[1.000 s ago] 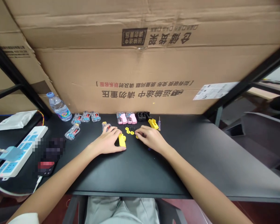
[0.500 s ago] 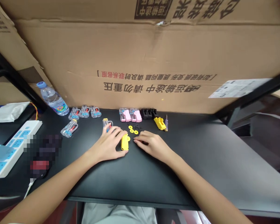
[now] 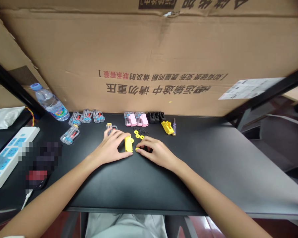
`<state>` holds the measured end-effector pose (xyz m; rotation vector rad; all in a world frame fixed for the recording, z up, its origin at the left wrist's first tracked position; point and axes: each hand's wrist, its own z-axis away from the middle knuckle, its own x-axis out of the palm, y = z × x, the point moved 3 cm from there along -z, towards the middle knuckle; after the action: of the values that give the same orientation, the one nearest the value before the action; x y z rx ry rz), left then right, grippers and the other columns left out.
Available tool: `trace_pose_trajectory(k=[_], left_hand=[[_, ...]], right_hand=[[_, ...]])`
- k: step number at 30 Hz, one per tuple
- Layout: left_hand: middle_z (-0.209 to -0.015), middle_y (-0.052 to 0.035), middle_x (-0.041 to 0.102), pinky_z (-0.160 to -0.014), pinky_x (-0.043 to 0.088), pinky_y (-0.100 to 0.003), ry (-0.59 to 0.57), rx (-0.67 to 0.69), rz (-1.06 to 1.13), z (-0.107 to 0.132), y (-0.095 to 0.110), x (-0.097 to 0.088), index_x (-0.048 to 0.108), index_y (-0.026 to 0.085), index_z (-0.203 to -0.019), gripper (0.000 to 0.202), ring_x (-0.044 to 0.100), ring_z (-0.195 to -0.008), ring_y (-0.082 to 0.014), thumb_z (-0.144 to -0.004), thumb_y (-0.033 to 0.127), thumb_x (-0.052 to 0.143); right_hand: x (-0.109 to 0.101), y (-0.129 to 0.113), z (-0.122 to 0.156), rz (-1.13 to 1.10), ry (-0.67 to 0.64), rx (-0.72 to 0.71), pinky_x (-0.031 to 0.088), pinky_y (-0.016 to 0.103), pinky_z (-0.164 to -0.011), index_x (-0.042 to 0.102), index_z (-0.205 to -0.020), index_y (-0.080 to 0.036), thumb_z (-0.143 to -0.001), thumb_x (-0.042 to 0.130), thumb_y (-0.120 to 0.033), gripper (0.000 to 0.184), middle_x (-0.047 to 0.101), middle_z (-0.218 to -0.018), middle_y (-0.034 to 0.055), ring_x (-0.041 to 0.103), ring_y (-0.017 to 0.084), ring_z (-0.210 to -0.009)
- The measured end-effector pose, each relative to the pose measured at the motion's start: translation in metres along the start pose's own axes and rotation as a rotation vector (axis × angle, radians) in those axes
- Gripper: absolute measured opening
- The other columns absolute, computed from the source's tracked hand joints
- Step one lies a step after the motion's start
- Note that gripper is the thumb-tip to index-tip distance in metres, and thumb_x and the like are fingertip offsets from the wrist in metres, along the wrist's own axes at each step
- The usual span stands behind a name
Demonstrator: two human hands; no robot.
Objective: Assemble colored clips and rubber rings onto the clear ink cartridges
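My left hand (image 3: 111,147) grips a small yellow plastic toy-like body (image 3: 128,144) between thumb and fingers on the table. A round yellow wheel-like disc (image 3: 131,140) shows at the body's upper right side. Just to the right, my right hand (image 3: 156,152) pinches another small yellow disc (image 3: 137,149) at its fingertips, apart from the body. Behind the hands lie loose yellow rings (image 3: 137,136) and several black rings (image 3: 146,133). A clear plastic piece with a yellow top (image 3: 109,125) stands partly hidden behind my left hand.
Along the back are pink-and-clear pieces (image 3: 141,119), black parts (image 3: 156,117), another yellow body (image 3: 167,127) and a screwdriver (image 3: 174,127). Several clear pieces (image 3: 86,115), a water bottle (image 3: 51,103) and a power strip (image 3: 12,155) are at left. Cardboard (image 3: 164,49) walls the back.
My right hand has shifted slightly left, closer to the yellow body, and a yellow disc now shows at its fingertips. My left hand still holds the body. The whole view has shifted slightly.
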<state>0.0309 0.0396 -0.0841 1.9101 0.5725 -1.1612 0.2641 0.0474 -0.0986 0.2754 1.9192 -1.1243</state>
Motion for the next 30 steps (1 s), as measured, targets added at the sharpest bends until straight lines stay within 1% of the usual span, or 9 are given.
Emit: trace_pose_trajectory(k=[6,9,11,13,16,21,24,26,30], left_hand=[[-0.136,-0.0076,0.067,-0.128,0.018,-0.058,0.008,0.027,0.014,0.0,0.004,-0.002,0.059,0.028,-0.141,0.062,0.058,-0.132,-0.0312,-0.086,0.046,0.082],[-0.137,-0.0076,0.066,-0.128,0.02,-0.057,0.021,0.042,0.008,0.0,0.006,-0.004,0.059,0.029,-0.143,0.062,0.058,-0.132,-0.0313,-0.087,0.043,0.081],[-0.138,-0.0079,0.066,-0.126,0.023,-0.056,0.029,0.048,0.002,0.001,0.008,-0.003,0.06,0.03,-0.143,0.061,0.057,-0.133,-0.0317,-0.087,0.041,0.08],[-0.139,-0.0086,0.065,-0.124,0.027,-0.055,0.034,0.058,0.003,0.001,0.009,-0.003,0.06,0.029,-0.144,0.06,0.056,-0.133,-0.032,-0.088,0.04,0.079],[-0.14,-0.0098,0.064,-0.122,0.028,-0.055,0.033,0.082,0.011,0.002,0.012,-0.002,0.059,0.028,-0.145,0.059,0.057,-0.132,-0.0318,-0.089,0.039,0.078],[-0.139,-0.0107,0.065,-0.122,0.028,-0.054,0.036,0.099,0.006,0.004,0.014,-0.001,0.059,0.026,-0.144,0.059,0.058,-0.132,-0.0318,-0.089,0.039,0.078],[-0.139,-0.0109,0.065,-0.122,0.028,-0.055,0.046,0.103,0.004,0.004,0.015,-0.001,0.06,0.026,-0.143,0.058,0.058,-0.132,-0.0319,-0.089,0.039,0.078],[-0.139,-0.0109,0.066,-0.122,0.028,-0.055,0.051,0.108,0.006,0.004,0.016,-0.001,0.06,0.026,-0.143,0.058,0.058,-0.132,-0.0318,-0.09,0.039,0.078],[-0.139,-0.0112,0.066,-0.124,0.027,-0.055,0.05,0.131,0.006,0.005,0.018,0.0,0.06,0.026,-0.144,0.057,0.058,-0.132,-0.0319,-0.091,0.039,0.076]], right_hand=[[0.002,0.0,-0.001,-0.12,-0.044,-0.015,0.051,0.029,-0.072,0.073,-0.102,-0.024,-0.102,0.069,-0.034,0.011,0.068,-0.098,0.0035,0.063,0.016,-0.078],[0.003,-0.003,-0.001,-0.203,-0.042,-0.014,0.05,0.029,-0.069,0.072,-0.098,-0.023,-0.102,0.068,-0.036,0.014,0.069,-0.093,0.0022,0.06,0.015,-0.072],[0.005,-0.006,-0.002,-0.281,0.004,0.0,0.05,0.029,-0.066,0.072,-0.095,-0.023,-0.102,0.069,-0.038,0.017,0.07,-0.088,0.0018,0.059,0.014,-0.068],[0.007,-0.009,-0.002,-0.363,0.102,0.03,0.051,0.029,-0.065,0.074,-0.098,-0.023,-0.1,0.071,-0.042,0.02,0.071,-0.086,0.0021,0.06,0.015,-0.067],[0.008,-0.012,-0.003,-0.42,0.235,0.06,0.053,0.031,-0.065,0.077,-0.103,-0.024,-0.098,0.073,-0.046,0.023,0.074,-0.09,0.0041,0.064,0.017,-0.07],[0.008,-0.014,-0.004,-0.401,0.305,0.03,0.053,0.033,-0.065,0.081,-0.1,-0.026,-0.098,0.074,-0.045,0.021,0.075,-0.096,0.0056,0.064,0.017,-0.071],[0.009,-0.012,-0.004,-0.414,0.315,0.028,0.052,0.032,-0.062,0.081,-0.101,-0.026,-0.096,0.076,-0.046,0.022,0.073,-0.102,0.0066,0.063,0.016,-0.071],[0.01,-0.011,-0.004,-0.434,0.298,0.057,0.053,0.032,-0.062,0.081,-0.1,-0.025,-0.096,0.076,-0.048,0.024,0.074,-0.103,0.0067,0.063,0.016,-0.071],[0.015,-0.011,-0.004,-0.532,0.232,0.163,0.054,0.032,-0.063,0.075,-0.101,-0.024,-0.095,0.075,-0.052,0.029,0.075,-0.09,0.0042,0.064,0.017,-0.069]])
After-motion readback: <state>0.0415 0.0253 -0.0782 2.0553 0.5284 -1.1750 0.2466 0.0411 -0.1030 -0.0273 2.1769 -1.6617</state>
